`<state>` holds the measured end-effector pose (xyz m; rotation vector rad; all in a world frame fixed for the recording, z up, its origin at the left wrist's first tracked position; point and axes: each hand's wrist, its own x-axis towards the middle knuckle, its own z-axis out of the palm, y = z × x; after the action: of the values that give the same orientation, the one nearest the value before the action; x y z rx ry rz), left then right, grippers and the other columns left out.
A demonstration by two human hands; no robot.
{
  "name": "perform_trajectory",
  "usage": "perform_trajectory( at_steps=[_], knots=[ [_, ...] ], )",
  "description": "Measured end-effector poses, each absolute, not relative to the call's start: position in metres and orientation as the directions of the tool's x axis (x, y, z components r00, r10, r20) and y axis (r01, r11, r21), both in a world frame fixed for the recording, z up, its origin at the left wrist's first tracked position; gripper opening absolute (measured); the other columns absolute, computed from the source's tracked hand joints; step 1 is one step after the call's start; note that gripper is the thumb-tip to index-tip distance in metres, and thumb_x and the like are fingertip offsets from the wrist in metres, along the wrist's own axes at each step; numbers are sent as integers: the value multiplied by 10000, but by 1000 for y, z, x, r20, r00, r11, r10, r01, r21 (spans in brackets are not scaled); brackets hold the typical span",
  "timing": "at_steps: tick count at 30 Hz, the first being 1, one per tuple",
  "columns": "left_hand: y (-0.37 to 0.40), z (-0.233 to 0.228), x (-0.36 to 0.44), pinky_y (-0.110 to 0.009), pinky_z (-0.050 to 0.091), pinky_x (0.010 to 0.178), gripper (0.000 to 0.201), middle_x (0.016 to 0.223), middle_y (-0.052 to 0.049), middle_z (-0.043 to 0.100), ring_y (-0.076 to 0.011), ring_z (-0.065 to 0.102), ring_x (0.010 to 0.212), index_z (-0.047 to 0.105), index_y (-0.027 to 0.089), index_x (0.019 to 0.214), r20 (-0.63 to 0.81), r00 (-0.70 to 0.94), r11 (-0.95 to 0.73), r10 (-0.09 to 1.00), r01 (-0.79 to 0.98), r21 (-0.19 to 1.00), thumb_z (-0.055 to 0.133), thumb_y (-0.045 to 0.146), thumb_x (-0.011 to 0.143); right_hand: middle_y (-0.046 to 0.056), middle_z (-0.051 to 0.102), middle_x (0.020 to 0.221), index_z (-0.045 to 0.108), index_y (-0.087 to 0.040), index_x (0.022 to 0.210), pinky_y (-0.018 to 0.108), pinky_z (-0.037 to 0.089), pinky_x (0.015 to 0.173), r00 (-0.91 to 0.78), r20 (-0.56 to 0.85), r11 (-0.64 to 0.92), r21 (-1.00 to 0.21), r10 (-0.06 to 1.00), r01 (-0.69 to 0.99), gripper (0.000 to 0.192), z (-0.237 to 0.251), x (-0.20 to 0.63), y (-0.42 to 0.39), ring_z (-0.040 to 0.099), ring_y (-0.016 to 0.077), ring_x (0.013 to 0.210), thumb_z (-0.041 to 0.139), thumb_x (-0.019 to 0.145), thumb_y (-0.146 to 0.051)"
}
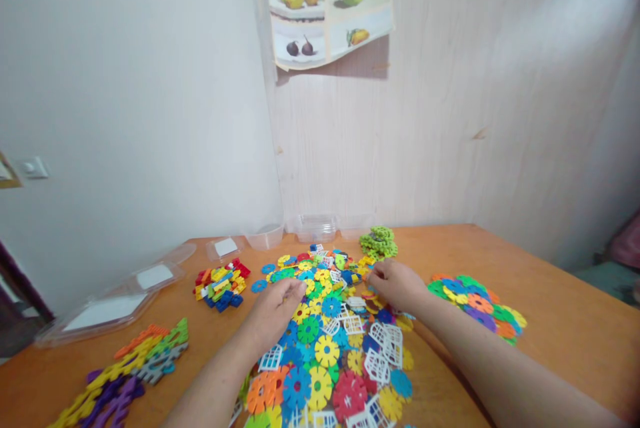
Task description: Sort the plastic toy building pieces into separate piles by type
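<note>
On the orange table (550, 321), both hands' grip on the disc pile (330, 348) cannot be told

Both forearms are showing bare up to the bottom edge of the view, with no sleeve reaching them. The left hand (274, 311) and the right hand (397, 285) are wearing no gloves, rings, watch or bands that the picture is showing. Fingernails are too blurred to tell.

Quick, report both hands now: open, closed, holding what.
Left hand: palm down on the pile of plastic discs, fingers curled; any hold cannot be told.
Right hand: curled over the discs, grip hidden; cannot be told.
</note>
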<state>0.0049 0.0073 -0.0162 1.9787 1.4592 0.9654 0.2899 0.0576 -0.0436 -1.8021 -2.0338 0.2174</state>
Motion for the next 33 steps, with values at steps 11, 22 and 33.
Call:
perform_trajectory(
  at_steps=[11, 22, 33],
  knots=[
    [7, -16, 6, -291, 472, 756, 479, 825, -28, 664, -216, 599, 842, 679, 185, 930, 238, 180, -298, 954, 610, 734, 426, 588, 873, 51, 706, 1062, 710, -257, 1027, 310, 344, 818, -209, 236, 273, -282, 949, 920, 305, -43, 278, 56, 552, 245, 1055, 496, 817, -200],
    [7, -16, 4, -287, 461, 779, 468, 886, -35, 678, -202, 599, 853, 671, 178, 962, 229, 208, -309, 951, 618, 723, 417, 565, 895, 58, 685, 975, 694, -257, 1066, 256, 341, 672, -134, 153, 181, -357, 979, 916, 298, -49, 289, 64, 606, 198, 877, 565, 802, -304],
    [7, -15, 5, -287, 461, 799, 417, 928, -39, 689, -208, 615, 893, 662, 185, 947, 207, 237, -312, 949, 626, 714, 460, 546, 886, -8, 596, 735, 578, -194, 777, 237, 237, 559, -116, 87, 143, -467, 989, 873, 137, -54, 294, 73, 490, 121, 658, 672, 696, -252]
  ],
)
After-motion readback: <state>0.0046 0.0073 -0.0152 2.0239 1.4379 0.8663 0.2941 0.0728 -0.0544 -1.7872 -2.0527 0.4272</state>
